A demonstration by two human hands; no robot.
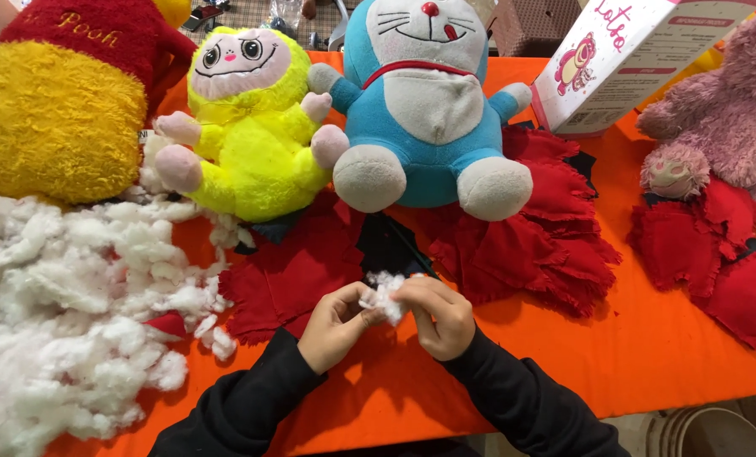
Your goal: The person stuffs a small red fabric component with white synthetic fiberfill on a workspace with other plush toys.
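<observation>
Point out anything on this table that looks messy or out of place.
Loose white fluffy stuffing sprawls across the orange table at the left, with stray tufts scattered beside the frayed red fabric pieces.

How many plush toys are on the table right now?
4: yellow-and-red bear far left, yellow toy beside it, blue cat centre, pink bear far right. Others may sit out of frame.

An orange cloth [648,355] covered the table and filled most of the view under bright, even light that left soft shadows. Beyond the far edge of the table, a checked surface [251,13] showed at the top, with small dark objects on it too blurred to tell apart. A brown, woven-looking box [526,25] stood behind. At the lower right, past the table's near edge, sat a pale round bucket rim [716,432] on a dim floor.
</observation>
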